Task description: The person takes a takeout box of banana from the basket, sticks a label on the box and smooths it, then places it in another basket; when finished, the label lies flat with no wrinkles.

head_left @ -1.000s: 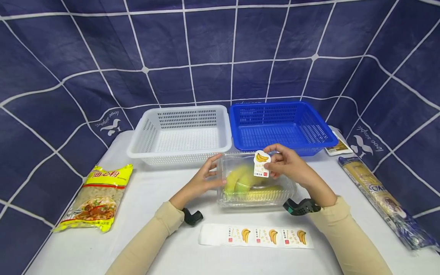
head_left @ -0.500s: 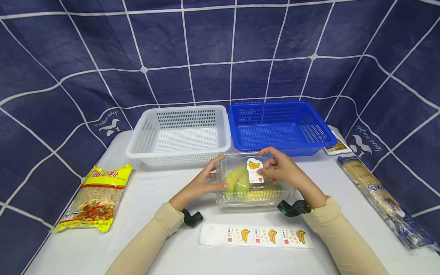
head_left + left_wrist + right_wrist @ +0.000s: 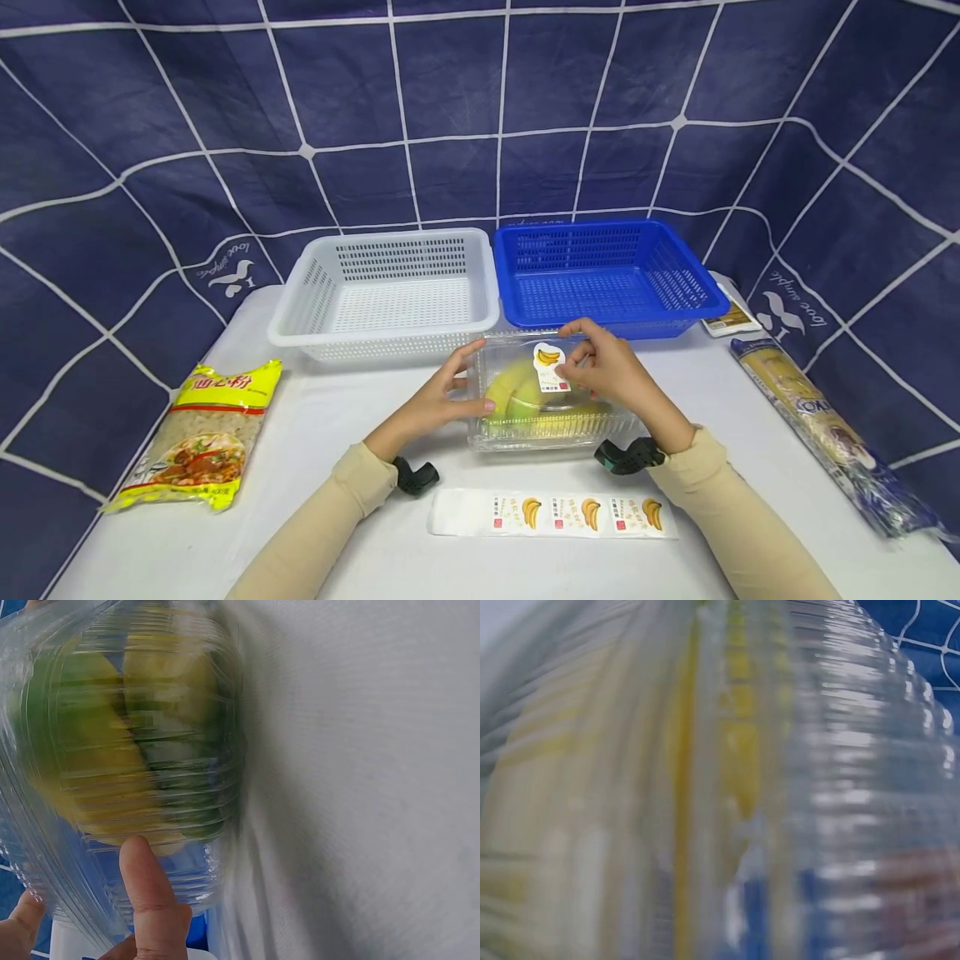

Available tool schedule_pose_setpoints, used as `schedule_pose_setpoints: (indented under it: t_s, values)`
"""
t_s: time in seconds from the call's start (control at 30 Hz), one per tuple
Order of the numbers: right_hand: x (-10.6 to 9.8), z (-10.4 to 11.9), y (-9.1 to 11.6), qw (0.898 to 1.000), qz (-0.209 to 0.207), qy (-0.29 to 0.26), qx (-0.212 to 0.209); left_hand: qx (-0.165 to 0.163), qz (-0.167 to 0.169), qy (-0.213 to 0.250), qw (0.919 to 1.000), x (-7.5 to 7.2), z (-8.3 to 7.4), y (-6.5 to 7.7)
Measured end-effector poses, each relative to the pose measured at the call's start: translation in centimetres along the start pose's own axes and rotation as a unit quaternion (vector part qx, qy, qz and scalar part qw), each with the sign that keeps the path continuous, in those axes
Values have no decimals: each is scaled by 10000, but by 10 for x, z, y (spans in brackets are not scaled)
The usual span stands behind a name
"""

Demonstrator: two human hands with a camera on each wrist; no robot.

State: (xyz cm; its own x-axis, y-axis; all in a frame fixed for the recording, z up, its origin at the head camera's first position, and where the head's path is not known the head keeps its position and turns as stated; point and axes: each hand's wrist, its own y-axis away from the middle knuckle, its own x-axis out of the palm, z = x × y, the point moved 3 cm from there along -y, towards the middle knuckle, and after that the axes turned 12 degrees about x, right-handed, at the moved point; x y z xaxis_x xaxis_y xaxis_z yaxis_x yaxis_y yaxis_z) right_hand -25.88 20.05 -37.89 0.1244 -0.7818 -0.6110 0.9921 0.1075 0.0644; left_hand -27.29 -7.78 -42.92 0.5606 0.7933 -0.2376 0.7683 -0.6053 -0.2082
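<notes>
Left hand: I've got this grip clamped on the left end of the clear clamshell container, thumb pressing its wall.
Right hand: here the grip pinches the banana sticker by its right edge, index finger at the back rim.
Sticker contact: over the lid; touching or not, I can't tell.
Container: on the table, just in front of 2 baskets, bananas inside.
Baskets: white basket left, blue basket right.
Sticker strip: nearest me, showing 3 stickers.
Far left: macaroni bag.
</notes>
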Motion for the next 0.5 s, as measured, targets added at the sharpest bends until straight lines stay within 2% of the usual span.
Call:
schedule_pose_setpoints:
  t_s: [0.27, 0.5]
  values:
    - [0, -1, -1, 9999, -49, 94, -16, -22, 26, -63, 10000, -1, 3, 0]
    - [-1, -2, 0, 9998, 165, -17, -57, -39, 43, -132, 9999, -1, 4, -1]
